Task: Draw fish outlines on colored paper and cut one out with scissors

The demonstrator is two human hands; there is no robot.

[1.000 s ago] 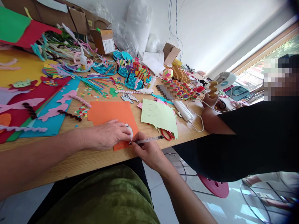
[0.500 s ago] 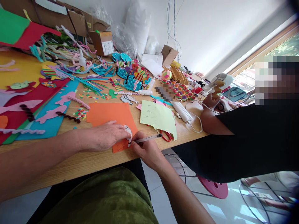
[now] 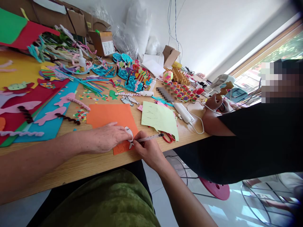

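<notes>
My left hand [image 3: 111,137] lies flat, fingers stretched out, on a sheet of orange paper [image 3: 110,114]. Its fingertips press down a small white fish cutout [image 3: 129,130] with dark outlines. Close by on the right, my right hand [image 3: 148,148] grips a clear-barrelled pen [image 3: 151,137] beside the fish's edge; the fingers hide the pen's tip. Drawn outlines show on the orange sheet's lower corner below my left hand. A pale green sheet [image 3: 159,118] with faint drawn lines lies right of the orange one, partly over red-handled scissors [image 3: 168,137].
Pink fish cutouts [image 3: 50,116] with twisted pipe cleaners rest on blue paper [image 3: 54,133] at the left. Paper scraps [image 3: 81,115], a glue bottle [image 3: 82,60] and decorated blue pieces [image 3: 133,84] lie farther back. At the right, a co-worker in a black sleeve [image 3: 251,126] holds a brown wavy piece [image 3: 224,90].
My right hand and the pen have shifted slightly up along the fish cutout's edge, showing more of its tail. My left hand stays in place. The co-worker's hand has moved a little.
</notes>
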